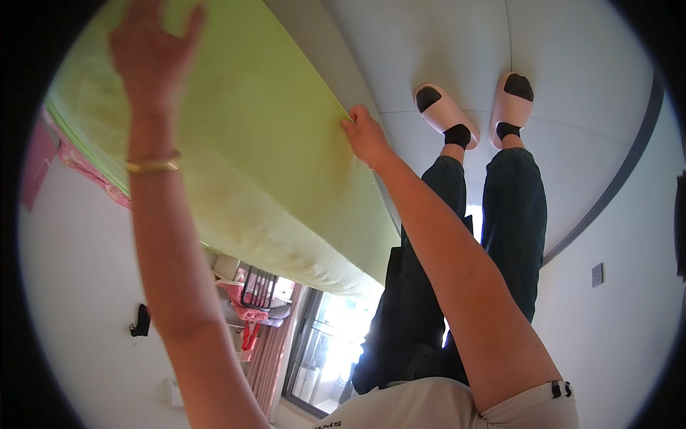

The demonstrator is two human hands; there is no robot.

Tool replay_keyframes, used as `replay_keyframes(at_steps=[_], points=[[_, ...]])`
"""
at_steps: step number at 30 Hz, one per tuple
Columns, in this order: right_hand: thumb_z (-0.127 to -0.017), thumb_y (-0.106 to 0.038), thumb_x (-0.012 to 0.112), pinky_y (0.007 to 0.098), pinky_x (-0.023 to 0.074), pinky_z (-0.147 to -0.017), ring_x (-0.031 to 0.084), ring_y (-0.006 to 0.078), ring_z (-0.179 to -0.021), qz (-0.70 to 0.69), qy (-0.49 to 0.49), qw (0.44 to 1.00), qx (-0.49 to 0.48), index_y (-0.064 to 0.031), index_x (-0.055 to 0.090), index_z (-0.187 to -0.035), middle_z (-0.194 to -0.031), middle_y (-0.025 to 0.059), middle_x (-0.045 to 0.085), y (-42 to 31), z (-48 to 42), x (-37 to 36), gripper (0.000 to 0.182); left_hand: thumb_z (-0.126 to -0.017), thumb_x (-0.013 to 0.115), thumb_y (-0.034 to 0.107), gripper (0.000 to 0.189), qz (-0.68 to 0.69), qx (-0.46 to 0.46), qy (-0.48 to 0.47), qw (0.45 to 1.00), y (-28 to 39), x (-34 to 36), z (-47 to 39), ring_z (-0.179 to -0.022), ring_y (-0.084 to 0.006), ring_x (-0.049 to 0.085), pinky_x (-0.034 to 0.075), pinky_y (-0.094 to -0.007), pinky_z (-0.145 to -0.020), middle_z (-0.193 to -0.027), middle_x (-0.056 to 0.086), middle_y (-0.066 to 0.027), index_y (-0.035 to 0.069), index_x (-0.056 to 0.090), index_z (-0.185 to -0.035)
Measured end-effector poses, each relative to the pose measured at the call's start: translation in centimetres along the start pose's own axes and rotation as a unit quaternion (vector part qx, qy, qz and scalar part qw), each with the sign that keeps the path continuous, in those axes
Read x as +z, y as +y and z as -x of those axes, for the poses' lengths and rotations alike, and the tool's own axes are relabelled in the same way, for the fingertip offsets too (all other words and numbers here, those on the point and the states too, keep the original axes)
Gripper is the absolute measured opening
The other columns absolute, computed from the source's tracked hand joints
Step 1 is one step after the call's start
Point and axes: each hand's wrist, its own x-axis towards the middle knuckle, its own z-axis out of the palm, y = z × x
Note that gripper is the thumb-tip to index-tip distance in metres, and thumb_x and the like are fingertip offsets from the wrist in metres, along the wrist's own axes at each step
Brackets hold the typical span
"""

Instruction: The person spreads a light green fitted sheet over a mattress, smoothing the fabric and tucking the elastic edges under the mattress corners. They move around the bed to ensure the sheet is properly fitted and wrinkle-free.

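Observation:
A light green fitted sheet stretches over a bed or mattress on the left, mostly smooth with small wrinkles along one border. My right hand pinches the sheet's edge at the side facing the floor, thumb on top. Over the sheet's upper left part, my left hand is spread with its fingers apart, blurred and partly cut off by the frame's top. Whether its palm touches the cloth cannot be made out. A gold-coloured bangle circles the left wrist.
My feet in pink slippers stand on the pale tiled floor beside the bed. Pink patterned bedding shows at the bed's far border. A shelf with folded cloth, a pink curtain and a glass door or window lie beyond.

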Motion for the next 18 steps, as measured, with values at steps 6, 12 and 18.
replay_keyframes(at_steps=[6, 12, 18], points=[[-0.087, -0.022, 0.059, 0.0441, 0.0467, -0.072, 0.060, 0.0356, -0.084, -0.004, 0.024, 0.998, -0.056, -0.0027, 0.053, -0.099, -0.091, 0.0194, 0.061, 5.1, -3.5, -4.5, 0.023, -0.080, 0.062, 0.015, 0.022, 0.076, -0.062, -0.514, 0.852, 14.5, 3.7, 6.0, -0.100, -0.0264, 0.058, 0.045, -0.0373, -0.091, -0.104, 0.063, -0.0060, 0.009, 0.064, -0.101], [-0.084, -0.020, 0.063, 0.0453, 0.0452, -0.074, 0.059, 0.0350, -0.087, 0.057, 0.068, 0.993, -0.078, -0.0033, 0.054, -0.096, -0.090, 0.0178, 0.060, 4.4, -2.9, -0.8, 0.022, -0.080, 0.061, 0.018, 0.020, -0.007, 0.084, -0.457, 0.886, 15.6, 8.2, 12.6, -0.107, -0.0181, 0.053, 0.035, -0.0398, -0.104, -0.106, 0.062, -0.0001, 0.009, 0.066, -0.097], [-0.081, -0.009, 0.062, 0.0457, 0.0455, -0.076, 0.057, 0.0354, -0.091, 0.050, 0.192, 0.975, -0.098, -0.0073, 0.056, -0.096, -0.098, 0.0133, 0.056, 3.7, 0.9, 1.7, 0.017, -0.082, 0.057, 0.019, 0.020, -0.043, 0.128, -0.469, 0.873, 16.5, 8.4, 12.8, -0.106, -0.0180, 0.053, 0.033, -0.0429, -0.107, -0.105, 0.060, -0.0001, 0.011, 0.066, -0.098]])
